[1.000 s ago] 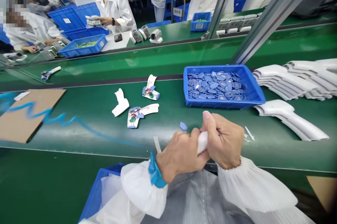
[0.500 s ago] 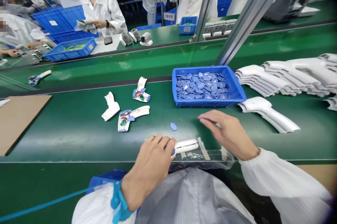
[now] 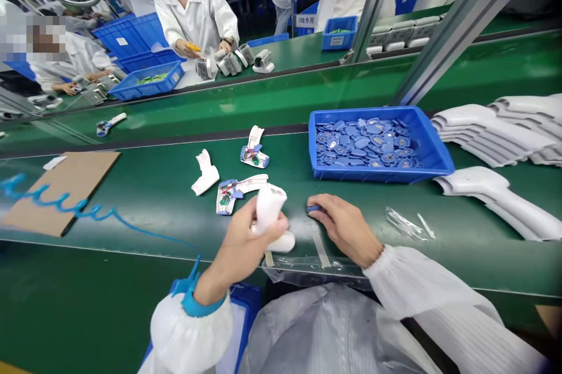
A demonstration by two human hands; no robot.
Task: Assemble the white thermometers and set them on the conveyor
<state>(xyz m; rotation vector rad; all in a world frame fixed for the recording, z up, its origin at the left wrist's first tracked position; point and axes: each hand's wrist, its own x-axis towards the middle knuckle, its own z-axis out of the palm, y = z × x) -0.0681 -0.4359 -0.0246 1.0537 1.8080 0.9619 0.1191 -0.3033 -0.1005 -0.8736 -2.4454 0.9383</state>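
A blue plastic tray is placed at 1 o'clock from the hands, filled with small blue plastic parts. A white plastic housing is gripped closed in the left hand, over the green belt surface; long axis near upright, slightly tilted, upper end toward 12 o'clock. Right hand grip is narrow, with one small blue part pinched under the fingertips. Opened housings with circuit boards are laid at 10 o'clock from the left hand; stacked white housings at 3 o'clock from the tray.
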